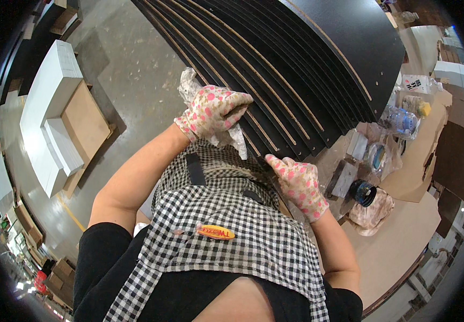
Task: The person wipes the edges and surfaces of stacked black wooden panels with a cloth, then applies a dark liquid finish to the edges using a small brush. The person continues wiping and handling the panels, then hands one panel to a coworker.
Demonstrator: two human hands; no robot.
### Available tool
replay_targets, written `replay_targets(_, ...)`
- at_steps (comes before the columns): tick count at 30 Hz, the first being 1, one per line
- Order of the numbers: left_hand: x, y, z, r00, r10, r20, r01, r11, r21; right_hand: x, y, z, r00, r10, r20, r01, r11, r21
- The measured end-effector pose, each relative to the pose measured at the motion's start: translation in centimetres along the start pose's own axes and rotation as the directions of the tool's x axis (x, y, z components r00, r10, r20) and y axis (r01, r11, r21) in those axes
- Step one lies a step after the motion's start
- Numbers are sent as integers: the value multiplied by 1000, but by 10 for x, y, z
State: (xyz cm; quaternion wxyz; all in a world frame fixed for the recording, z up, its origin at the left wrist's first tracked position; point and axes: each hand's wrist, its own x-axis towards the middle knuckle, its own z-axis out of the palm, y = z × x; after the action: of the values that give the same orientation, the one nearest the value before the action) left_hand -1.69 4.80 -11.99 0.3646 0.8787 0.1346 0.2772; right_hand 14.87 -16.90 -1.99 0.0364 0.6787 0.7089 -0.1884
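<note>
In a floral-print glove, my left hand (216, 111) is closed around a crumpled white rag (189, 86). The rag hangs out on both sides of the fist, over the near left edges of a fanned stack of black boards (275, 80). Pale brown strips show along several board edges. My right hand (299, 185), gloved alike, is at the near corner of the stack. Its fingers are bent around the edge of the nearest black board, with one finger pointing toward the corner; the fingers' undersides are hidden.
Right of the stack lie a black tape roll (363, 192), a grey block (343, 178), a clear plastic bottle (402, 122), a floral cloth (372, 213) and torn cardboard (428, 155). White panels (49, 112) rest on a wooden board at the left, on the concrete floor (130, 64).
</note>
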Motion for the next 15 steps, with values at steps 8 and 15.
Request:
replay_targets(8,10,31,-10,974,-223,-26,216,963,-159,-15,13,-6,918,303,-257,-162,875,456)
replay_targets(15,24,54,20,999,25,20,-26,999,33,-10,24,-11,969,143,-200,-109,978,175)
